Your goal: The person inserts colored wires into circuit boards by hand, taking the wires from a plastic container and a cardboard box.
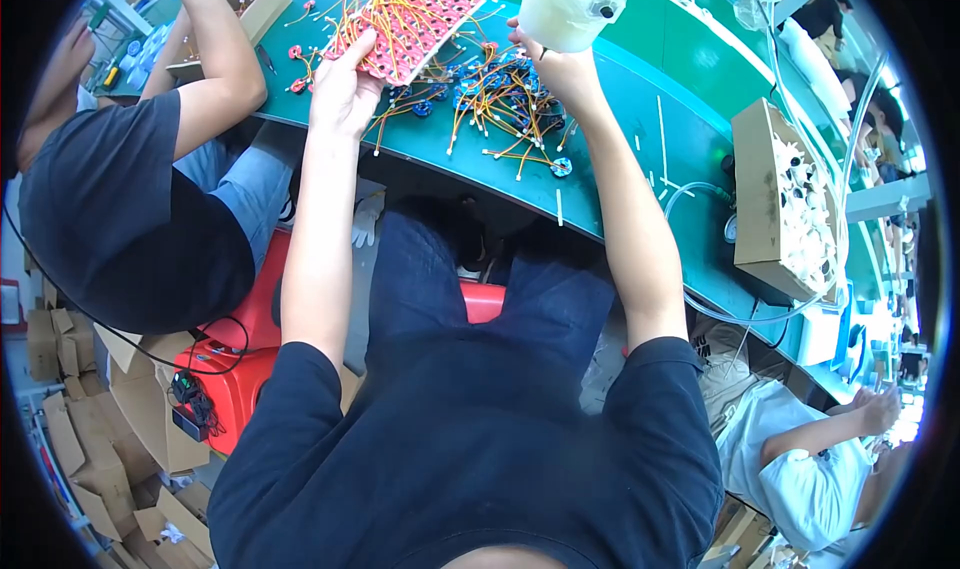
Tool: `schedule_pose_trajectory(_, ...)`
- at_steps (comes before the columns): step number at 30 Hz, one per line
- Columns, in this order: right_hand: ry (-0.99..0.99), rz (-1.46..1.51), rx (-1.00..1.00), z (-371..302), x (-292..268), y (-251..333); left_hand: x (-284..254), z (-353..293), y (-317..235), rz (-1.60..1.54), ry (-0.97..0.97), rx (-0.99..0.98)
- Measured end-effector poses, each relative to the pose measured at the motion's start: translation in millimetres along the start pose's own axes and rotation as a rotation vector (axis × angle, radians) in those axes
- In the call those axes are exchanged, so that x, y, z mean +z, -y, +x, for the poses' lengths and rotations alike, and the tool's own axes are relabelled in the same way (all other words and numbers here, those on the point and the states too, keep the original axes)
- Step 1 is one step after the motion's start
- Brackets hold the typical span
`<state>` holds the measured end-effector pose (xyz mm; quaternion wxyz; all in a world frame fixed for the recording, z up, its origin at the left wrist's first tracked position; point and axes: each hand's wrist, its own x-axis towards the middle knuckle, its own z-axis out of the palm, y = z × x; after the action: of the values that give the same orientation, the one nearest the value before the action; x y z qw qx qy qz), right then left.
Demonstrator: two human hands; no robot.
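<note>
My left hand [345, 91] grips the near left edge of a red-pink board [408, 47], with its thumb on top. The board is tilted and covered with rows of small round parts and many orange and yellow wires. My right hand [565, 74] is closed at the near side of a translucent whitish plastic container [572, 9], which hangs tilted above the bench; some of its fingers are hidden. Between my hands, a heap of small blue round parts with wires [500, 94] lies on the green bench. Several loose red parts [297, 69] lie left of the board.
The green bench [630, 184] carries a cardboard box of white and black parts [760, 199] at right, beside a clear hose and small gauge [731, 229]. A co-worker [130, 199] sits close on my left near an open cardboard box [262, 9]; another person [800, 469] is at right.
</note>
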<state>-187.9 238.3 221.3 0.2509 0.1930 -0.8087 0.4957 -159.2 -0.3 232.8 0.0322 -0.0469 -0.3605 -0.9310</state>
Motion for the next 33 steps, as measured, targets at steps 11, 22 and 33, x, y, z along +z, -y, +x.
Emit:
schedule_pose_trajectory(11,0.306,0.333,0.18,-6.8,-1.1,39.8,15.6,-32.7,27.3,-0.011,0.074,0.124)
schedule_pose_trajectory(22,0.23,0.291,0.227,-5.8,0.0,30.6,12.4,-38.9,26.4,0.069,0.064,0.212)
schedule_pose_trajectory(33,0.149,0.467,0.175,-3.6,-5.1,27.1,-2.2,-32.8,25.3,-0.057,-0.013,0.261)
